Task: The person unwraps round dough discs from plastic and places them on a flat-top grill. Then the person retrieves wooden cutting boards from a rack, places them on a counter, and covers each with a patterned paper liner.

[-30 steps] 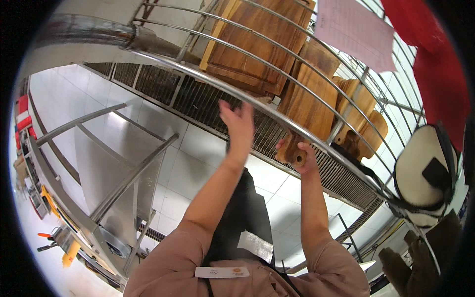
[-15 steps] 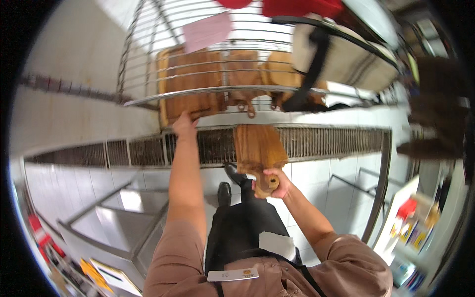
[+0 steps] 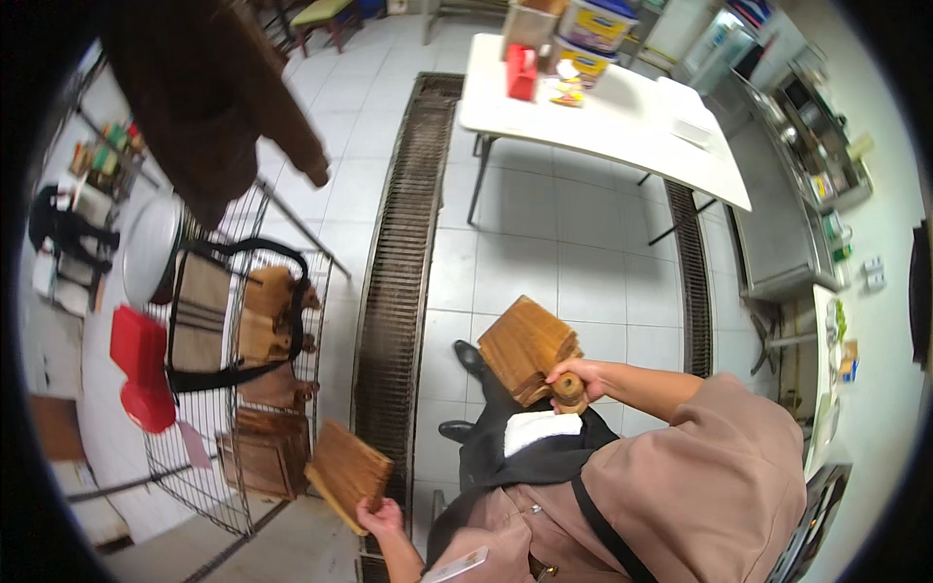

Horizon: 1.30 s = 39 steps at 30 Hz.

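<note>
The right grip (image 3: 575,379) is wrapped around the handle of a paddle-shaped wooden board (image 3: 525,345) held above the legs, the handle presumably suiting one-handed carrying. The left grip (image 3: 382,518) clasps a handleless-looking rectangular board (image 3: 350,471) by its edge, beside the wire rack (image 3: 243,515), where further boards (image 3: 262,291) sit handles outward, likely for easy reach.

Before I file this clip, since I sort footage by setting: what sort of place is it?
Probably a commercial kitchen or its back area: floor drain grates, a steel counter, and several wooden boards, some on a wire rack.
</note>
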### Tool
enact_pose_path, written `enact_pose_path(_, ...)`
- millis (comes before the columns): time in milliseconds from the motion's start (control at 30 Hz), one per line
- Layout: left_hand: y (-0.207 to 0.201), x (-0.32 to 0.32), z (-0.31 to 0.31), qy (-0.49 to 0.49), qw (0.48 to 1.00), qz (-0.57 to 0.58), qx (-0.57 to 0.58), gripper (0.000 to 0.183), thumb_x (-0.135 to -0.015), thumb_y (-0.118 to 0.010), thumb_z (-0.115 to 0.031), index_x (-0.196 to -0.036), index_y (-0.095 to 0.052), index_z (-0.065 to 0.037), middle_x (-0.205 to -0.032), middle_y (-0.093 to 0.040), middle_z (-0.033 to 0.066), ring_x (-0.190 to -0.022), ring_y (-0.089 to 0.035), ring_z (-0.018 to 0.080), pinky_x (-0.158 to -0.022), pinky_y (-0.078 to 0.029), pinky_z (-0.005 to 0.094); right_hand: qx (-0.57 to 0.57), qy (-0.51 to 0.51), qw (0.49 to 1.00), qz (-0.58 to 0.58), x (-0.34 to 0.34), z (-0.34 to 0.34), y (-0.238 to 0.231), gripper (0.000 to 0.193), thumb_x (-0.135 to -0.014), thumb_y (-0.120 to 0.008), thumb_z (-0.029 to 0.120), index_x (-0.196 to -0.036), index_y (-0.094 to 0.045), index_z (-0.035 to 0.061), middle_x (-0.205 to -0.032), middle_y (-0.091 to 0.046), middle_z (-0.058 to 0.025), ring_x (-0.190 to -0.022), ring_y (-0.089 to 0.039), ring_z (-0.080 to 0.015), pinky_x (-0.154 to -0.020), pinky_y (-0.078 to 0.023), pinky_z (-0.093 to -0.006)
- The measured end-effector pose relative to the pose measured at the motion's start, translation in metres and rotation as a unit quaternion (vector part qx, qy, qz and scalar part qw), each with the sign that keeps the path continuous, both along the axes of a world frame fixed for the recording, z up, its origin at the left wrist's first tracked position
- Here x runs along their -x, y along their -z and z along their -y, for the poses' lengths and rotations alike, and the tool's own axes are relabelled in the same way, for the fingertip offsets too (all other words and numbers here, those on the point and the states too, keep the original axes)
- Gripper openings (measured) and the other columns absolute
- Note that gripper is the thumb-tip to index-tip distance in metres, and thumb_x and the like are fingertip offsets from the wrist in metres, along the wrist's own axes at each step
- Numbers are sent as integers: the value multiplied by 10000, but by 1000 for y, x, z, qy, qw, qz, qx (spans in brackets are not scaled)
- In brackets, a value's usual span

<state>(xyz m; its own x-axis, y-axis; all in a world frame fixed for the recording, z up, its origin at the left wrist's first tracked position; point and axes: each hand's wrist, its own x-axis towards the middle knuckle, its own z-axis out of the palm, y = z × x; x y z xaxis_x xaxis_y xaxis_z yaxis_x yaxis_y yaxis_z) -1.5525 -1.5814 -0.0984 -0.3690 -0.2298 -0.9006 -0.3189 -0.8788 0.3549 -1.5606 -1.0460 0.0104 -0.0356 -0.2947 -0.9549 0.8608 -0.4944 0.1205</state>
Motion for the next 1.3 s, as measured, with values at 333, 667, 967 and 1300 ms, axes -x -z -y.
enact_pose_path(333,-32,77,-336,433,894,19,-111,169,-735,-620,-163,-866,-547,-85,-753,-605,89,-595,-569,231,-512,-498,325,-146,185,957,-169,-151,-223,-112,508,-743,-631,173,-1179,-475,-36,-1022,-605,-230,-888,-643,-363,-796,-543,-475)
enact_pose_path(667,-140,214,-747,473,836,-233,-154,152,-679,-635,-49,-777,-532,-104,-822,-542,34,-749,-500,169,-675,-430,296,-194,270,903,-271,-171,-417,-147,345,-755,-632,196,-990,-552,-43,-900,-619,-156,-811,-649,-295,-683,-562,-469)
enact_pose_path(967,-71,285,-938,535,824,-172,-73,134,-752,-625,-94,-852,-535,-90,-850,-529,73,-845,-492,222,-700,-442,329,-206,289,881,-312,-91,-521,-146,431,-758,-620,222,-1094,-503,-21,-906,-620,-159,-791,-651,-292,-675,-560,-471)
enact_pose_path(1300,-74,336,-944,893,444,-74,28,568,-898,-515,-535,-816,-594,22,-724,-619,125,-619,-602,209,-592,-503,335,-152,302,892,-299,16,-614,-98,484,-786,-593,242,-1183,-497,-16,-984,-619,-186,-890,-640,-317,-716,-550,-525)
